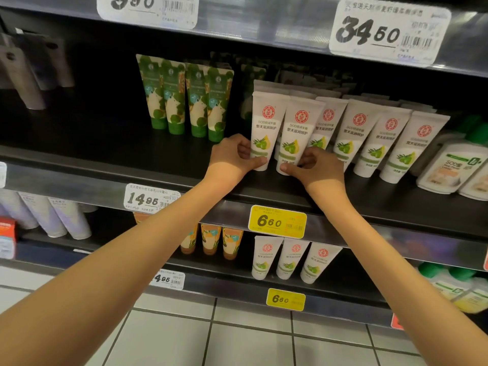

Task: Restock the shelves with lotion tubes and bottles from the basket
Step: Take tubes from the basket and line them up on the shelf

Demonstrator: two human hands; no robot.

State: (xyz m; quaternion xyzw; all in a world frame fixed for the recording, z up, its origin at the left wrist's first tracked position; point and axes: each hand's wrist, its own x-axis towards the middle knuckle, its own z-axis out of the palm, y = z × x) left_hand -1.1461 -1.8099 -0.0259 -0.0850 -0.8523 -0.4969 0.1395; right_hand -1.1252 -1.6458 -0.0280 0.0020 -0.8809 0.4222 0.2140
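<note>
The leftmost white plastic lotion tube [265, 122], printed with a red seal and green olives, stands cap-down near the front of the black metal shelf [158, 157]. The matching second tube [299, 128] stands just beside it, and their upper edges touch. The left hand [233, 157] wraps the first tube low down, thumb across the front near the cap and fingers curled behind. The right hand [315, 167] grips the second the same way. The step looks like squaring these two into the row of identical white tubes [369, 138] leaning to their right. To do it well, hold low by the caps, seat each cap flat, turn the labels forward, and line them up above the yellow price tag [277, 221] on the shelf edge. Let go gently, since the tubes lean on one another. A nudge could topple the row, or the green leaf-patterned tubes [184, 101] nearby on the left. The basket is not in view.
</note>
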